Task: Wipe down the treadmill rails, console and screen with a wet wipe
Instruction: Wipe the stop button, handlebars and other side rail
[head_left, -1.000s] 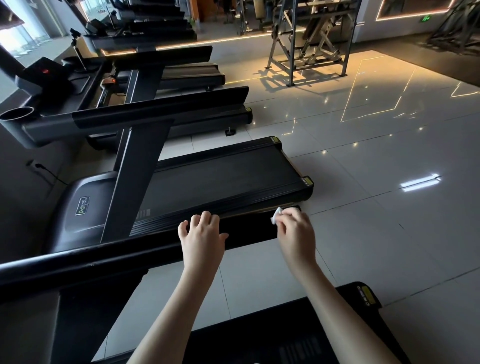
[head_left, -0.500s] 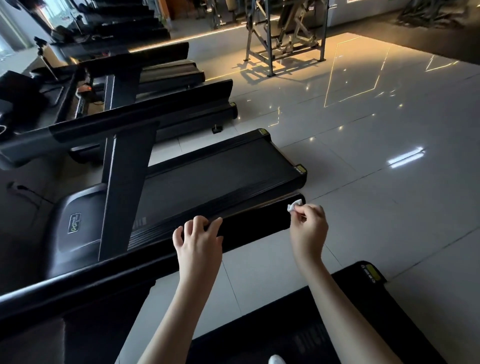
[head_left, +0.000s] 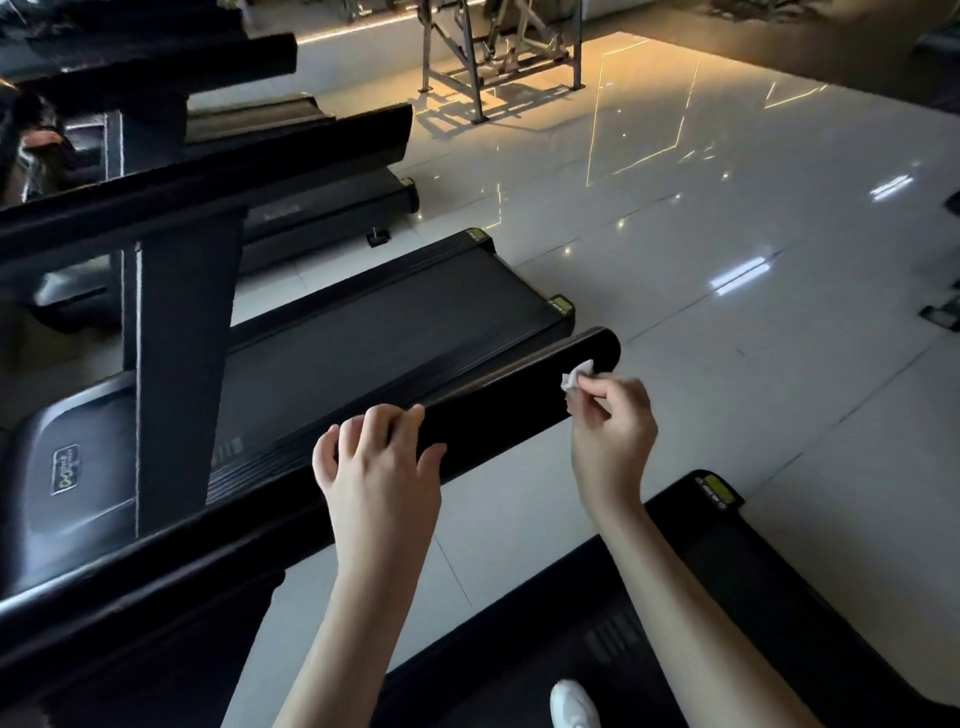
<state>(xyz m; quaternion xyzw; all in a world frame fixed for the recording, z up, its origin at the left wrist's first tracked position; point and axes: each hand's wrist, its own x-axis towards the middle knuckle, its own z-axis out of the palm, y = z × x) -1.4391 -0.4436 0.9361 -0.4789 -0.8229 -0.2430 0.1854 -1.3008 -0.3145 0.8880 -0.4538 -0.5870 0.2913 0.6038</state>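
Observation:
A long black treadmill rail runs from lower left up to its rounded end at the right. My left hand rests on top of it with the fingers curled over the far edge. My right hand is just off the rail's end and pinches a small crumpled white wet wipe between thumb and fingertips. The wipe sits beside the rail's tip; contact is unclear. The console and screen are out of view.
The belt of my own treadmill lies below, with a white shoe on it. A neighbouring treadmill deck and its upright stand beyond the rail. More treadmills line the left; a metal rack stands far back on glossy tiles.
My right hand slid along the rail to its end and came off it, now holding the wipe by the fingertips. The left hand kept its place on the rail. The view tilted down.

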